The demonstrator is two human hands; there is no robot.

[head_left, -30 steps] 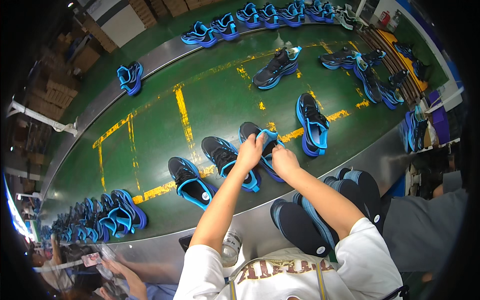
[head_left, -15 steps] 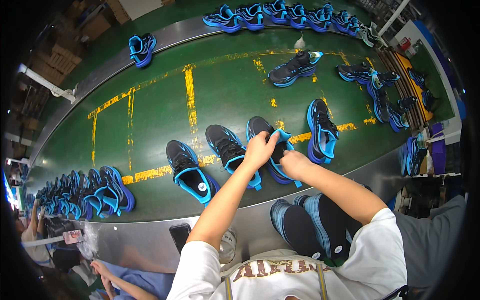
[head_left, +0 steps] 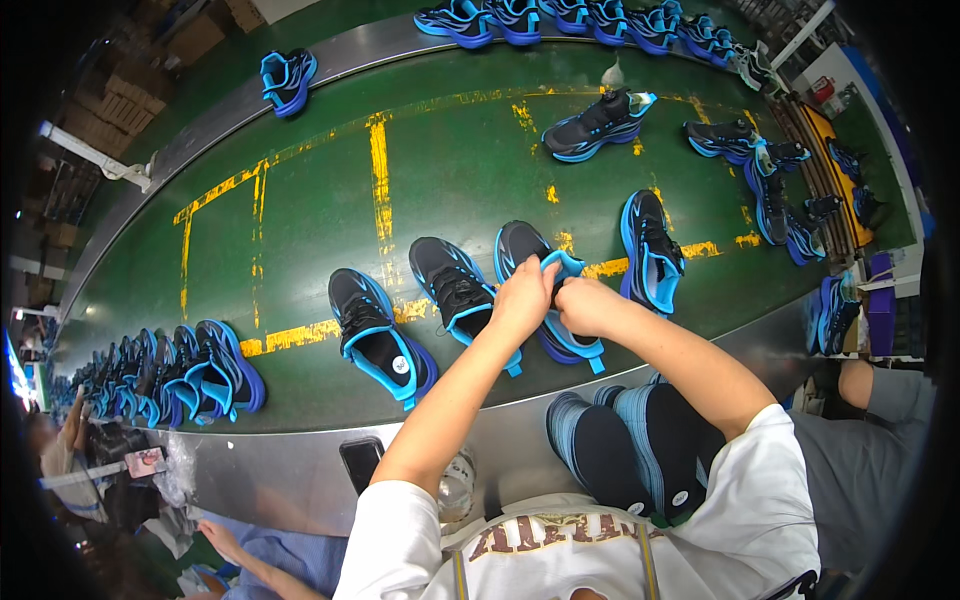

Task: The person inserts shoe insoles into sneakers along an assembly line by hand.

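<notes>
Shoe [head_left: 522, 241] partly behind left grip [head_left: 524, 298]

White short-sleeved shirt [head_left: 540, 572], brown print [head_left: 550, 533]

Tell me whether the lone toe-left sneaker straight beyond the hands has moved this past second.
No: the black-and-blue sneaker keeps its place against the yellow painted mark near its toe.

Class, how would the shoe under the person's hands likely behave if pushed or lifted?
The shoe probably won't roll or tip easily, since it stands upright on a thick sole. Its light-blue lining bends up beside the left hand and right hand, so its opening likely flexes.
</notes>
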